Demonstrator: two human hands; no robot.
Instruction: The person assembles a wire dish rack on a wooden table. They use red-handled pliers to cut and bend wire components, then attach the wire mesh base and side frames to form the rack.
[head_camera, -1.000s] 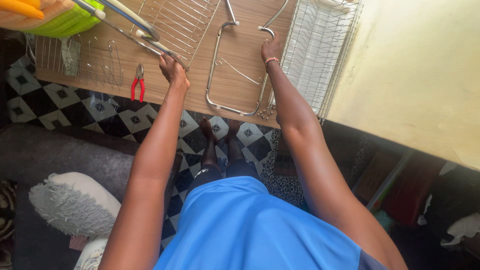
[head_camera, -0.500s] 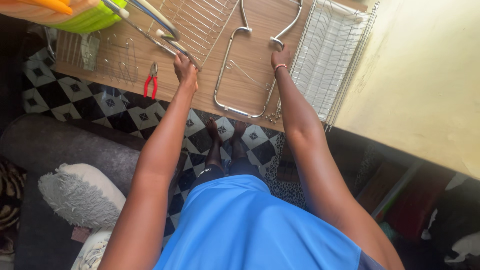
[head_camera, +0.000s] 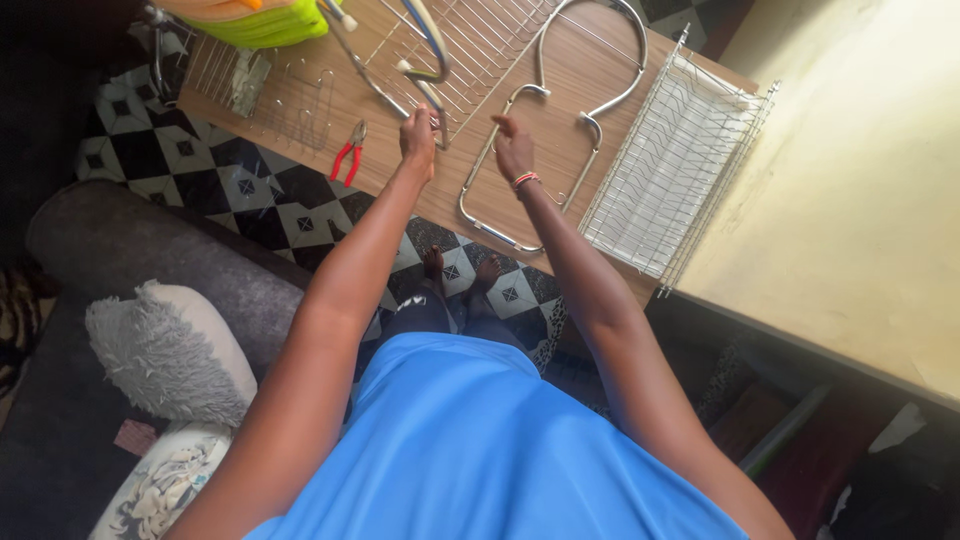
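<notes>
Inspector A: Left hand (head_camera: 418, 135)?

Inspector B: Its fingers are closed around the lower end of a chrome tube frame (head_camera: 420, 75), which runs off toward 11 o'clock across the wooden counter (head_camera: 560, 150).

Inspector A: Right hand (head_camera: 514, 150)?

Inspector B: It hovers just at 3 o'clock of the left hand, fingers loosely spread, forefinger extended toward 10 o'clock. It holds nothing. Whether it touches the counter, I cannot tell. A beaded band sits on the wrist.

Inspector A: What is nearest it?

Inspector B: A second bent chrome frame (head_camera: 575, 150) lies flat on the counter, its near side rail just beside the right hand. A flat wire rack (head_camera: 480, 35) lies at 12 o'clock of both hands.

Inspector A: Other items?

Inspector B: A wire dish basket (head_camera: 680, 170) at 3 o'clock of the right hand, at the counter's end. Red-handled pliers (head_camera: 349, 152) at 9 o'clock of the left hand, near it. A small wire holder (head_camera: 290, 100) further toward 9 o'clock.
</notes>
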